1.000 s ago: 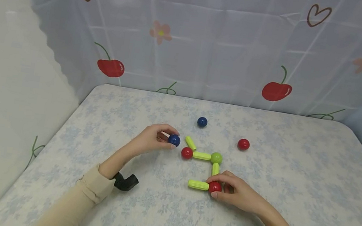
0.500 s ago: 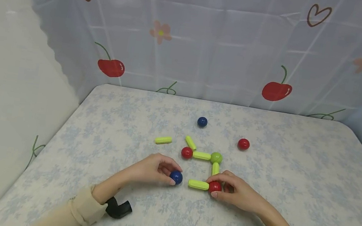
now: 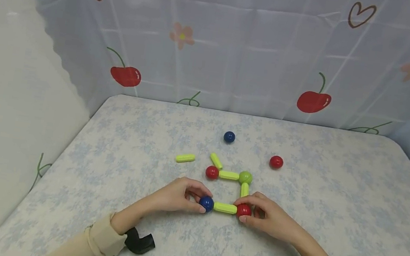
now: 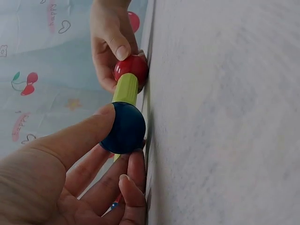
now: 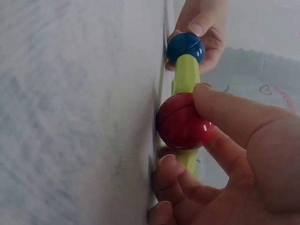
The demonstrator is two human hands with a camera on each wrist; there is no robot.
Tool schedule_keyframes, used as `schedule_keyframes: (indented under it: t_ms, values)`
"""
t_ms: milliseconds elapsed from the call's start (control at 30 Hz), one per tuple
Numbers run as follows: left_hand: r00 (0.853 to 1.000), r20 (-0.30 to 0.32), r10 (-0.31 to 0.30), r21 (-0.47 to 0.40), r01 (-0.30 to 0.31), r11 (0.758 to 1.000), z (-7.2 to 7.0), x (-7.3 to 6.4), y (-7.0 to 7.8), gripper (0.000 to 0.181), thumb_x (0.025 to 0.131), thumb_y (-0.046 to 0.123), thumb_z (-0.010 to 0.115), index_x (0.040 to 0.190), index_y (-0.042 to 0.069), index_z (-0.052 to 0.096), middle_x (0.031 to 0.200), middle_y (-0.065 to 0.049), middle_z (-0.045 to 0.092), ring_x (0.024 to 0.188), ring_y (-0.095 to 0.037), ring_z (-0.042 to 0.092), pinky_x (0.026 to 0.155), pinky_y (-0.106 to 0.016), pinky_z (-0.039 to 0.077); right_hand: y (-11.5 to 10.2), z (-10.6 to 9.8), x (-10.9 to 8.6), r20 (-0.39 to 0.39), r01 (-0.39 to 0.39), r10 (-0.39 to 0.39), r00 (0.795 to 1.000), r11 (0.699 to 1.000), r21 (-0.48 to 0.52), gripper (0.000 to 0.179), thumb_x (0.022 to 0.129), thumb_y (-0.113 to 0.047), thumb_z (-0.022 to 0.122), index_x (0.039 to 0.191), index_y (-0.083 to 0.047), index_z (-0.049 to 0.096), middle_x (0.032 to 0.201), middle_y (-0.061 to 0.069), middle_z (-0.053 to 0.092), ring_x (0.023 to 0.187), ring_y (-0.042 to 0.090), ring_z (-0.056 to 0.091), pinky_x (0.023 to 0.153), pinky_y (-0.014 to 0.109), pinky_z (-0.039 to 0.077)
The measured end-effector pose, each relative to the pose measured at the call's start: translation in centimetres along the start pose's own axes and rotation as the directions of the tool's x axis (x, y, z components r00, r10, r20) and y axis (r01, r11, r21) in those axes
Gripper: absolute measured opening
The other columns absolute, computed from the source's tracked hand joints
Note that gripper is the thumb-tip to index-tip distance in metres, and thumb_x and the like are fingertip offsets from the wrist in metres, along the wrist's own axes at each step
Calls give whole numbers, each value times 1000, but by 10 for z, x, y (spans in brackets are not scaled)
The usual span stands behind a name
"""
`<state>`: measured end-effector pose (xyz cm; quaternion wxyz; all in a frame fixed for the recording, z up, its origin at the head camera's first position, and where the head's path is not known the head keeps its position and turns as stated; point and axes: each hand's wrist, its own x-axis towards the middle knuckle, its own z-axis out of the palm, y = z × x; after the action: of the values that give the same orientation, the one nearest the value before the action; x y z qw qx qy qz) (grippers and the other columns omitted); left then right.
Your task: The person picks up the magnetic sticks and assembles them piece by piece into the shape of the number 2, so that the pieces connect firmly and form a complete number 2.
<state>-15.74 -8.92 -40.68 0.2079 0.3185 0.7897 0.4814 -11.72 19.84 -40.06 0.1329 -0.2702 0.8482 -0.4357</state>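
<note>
My left hand (image 3: 179,195) pinches a glossy blue ball (image 3: 207,204) between thumb and fingers, and the ball meets the left end of a ribbed yellow-green rod (image 3: 225,208). At the rod's other end is a red ball (image 3: 244,211), which my right hand (image 3: 269,216) grips. From that red ball a second yellow-green rod (image 3: 245,189) runs away from me to a green ball (image 3: 245,178). A third rod (image 3: 229,175) joins the green ball to another red ball (image 3: 212,172) on the left. Both wrist views show the blue ball (image 4: 124,129) and red ball (image 5: 183,122) in line with the rod.
One loose yellow-green rod (image 3: 185,158) lies to the left, and another rod (image 3: 216,161) lies slanted just behind the left red ball. Farther back are a loose blue ball (image 3: 229,137) and a red ball (image 3: 276,162). A printed curtain (image 3: 238,62) hangs behind the table.
My left hand has brought the blue ball toward me, then right, up against the rod's free end. The loose left rod, hidden earlier by that hand, has come into view. My right hand has stayed put.
</note>
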Motion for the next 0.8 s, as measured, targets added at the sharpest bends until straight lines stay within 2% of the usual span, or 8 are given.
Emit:
schedule_keyframes:
  t_ms: [100, 200, 267, 333, 467, 533, 600, 800]
  values:
    - [1000, -6, -2, -3, 2, 1000, 0, 0, 0, 29, 81, 13, 75, 109, 8, 68, 91, 5, 67, 79, -10, 58, 61, -23, 45, -2, 2, 0, -101, 24, -33, 994, 995, -93, 35, 85, -24, 71, 118, -14, 63, 97, 2, 46, 72, 15, 45, 59, 25, 42]
    - [1000, -14, -16, 3, 16, 1000, 0, 0, 2, 30, 81, 12, 75, 110, 7, 68, 92, 3, 67, 80, -10, 58, 62, -23, 45, -5, 5, 2, -230, 61, -99, 968, 984, -168, 38, 82, -18, 74, 118, -13, 64, 106, 1, 48, 71, 11, 47, 56, 24, 43]
    - [1000, -16, -22, 2, 22, 1000, -1, -1, 5, 31, 81, 10, 75, 110, 5, 67, 93, 0, 67, 80, -11, 58, 62, -23, 45, -6, 7, 5, -271, 84, -138, 953, 976, -203, 37, 81, -15, 75, 117, -13, 64, 111, 0, 50, 70, 10, 48, 56, 24, 43]
    - [1000, -14, -17, -9, 17, 1000, -3, -3, 15, 30, 81, 6, 74, 109, 2, 67, 94, -4, 68, 80, -13, 58, 62, -24, 45, -7, 9, 7, -246, 97, -153, 957, 970, -223, 36, 82, -16, 74, 117, -13, 65, 114, -3, 53, 74, 9, 51, 59, 25, 46]
    - [1000, -4, -11, -23, 11, 1000, -6, -7, 33, 28, 81, 1, 72, 108, -4, 65, 94, -11, 67, 80, -17, 59, 62, -24, 45, -5, 14, 10, -167, 79, -129, 977, 958, -275, 35, 83, -24, 73, 116, -17, 65, 115, -6, 56, 96, 12, 56, 76, 33, 49]
    - [1000, 0, -11, -30, 11, 1000, -6, -7, 36, 28, 81, 0, 71, 108, -5, 65, 94, -12, 67, 80, -18, 59, 62, -24, 46, -4, 18, 12, -154, 67, -120, 981, 948, -312, 34, 81, -27, 74, 114, -20, 66, 115, -7, 56, 103, 15, 55, 80, 36, 49]
    - [1000, 0, -7, -36, 7, 999, -5, -7, 33, 28, 82, 0, 71, 108, -5, 65, 95, -12, 67, 80, -18, 59, 62, -25, 46, -3, 21, 14, -158, 55, -115, 981, 938, -342, 30, 80, -28, 76, 108, -23, 67, 112, -7, 56, 99, 14, 57, 78, 36, 49]
    - [1000, 0, -2, -31, 2, 1000, -2, -2, 7, 30, 83, 7, 71, 113, 1, 65, 97, -3, 67, 82, -13, 58, 63, -25, 47, -1, 29, 18, -211, 56, -147, 966, 922, -383, 20, 78, -25, 77, 96, -25, 68, 104, -9, 56, 86, 9, 58, 70, 30, 50]
